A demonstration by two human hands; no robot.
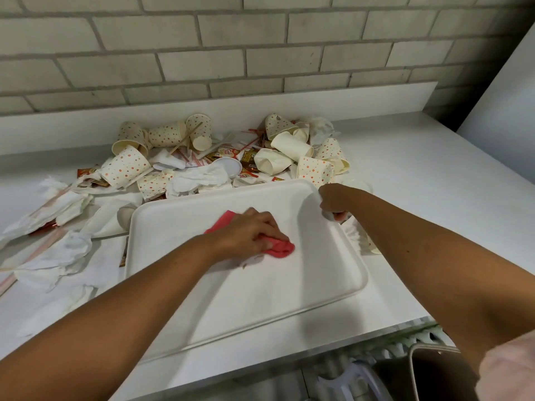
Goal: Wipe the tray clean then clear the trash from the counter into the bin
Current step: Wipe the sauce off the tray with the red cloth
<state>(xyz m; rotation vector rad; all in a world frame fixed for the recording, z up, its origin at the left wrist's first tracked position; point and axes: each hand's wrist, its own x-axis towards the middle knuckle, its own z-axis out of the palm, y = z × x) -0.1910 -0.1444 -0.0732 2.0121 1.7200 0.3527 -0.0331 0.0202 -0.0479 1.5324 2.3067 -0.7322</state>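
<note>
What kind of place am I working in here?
Likely a café or canteen clean-up counter: a serving tray, a heap of used paper cups and sachets against a brick wall.

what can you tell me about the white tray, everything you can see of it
The white tray is a shallow rectangle with rounded corners and a raised rim, matte like plastic. It lies flat on the white counter, slightly askew, near the front edge. The left hand presses a red cloth on its middle; the right hand grips its far right corner. Trash lies beside its far and left edges.
</note>
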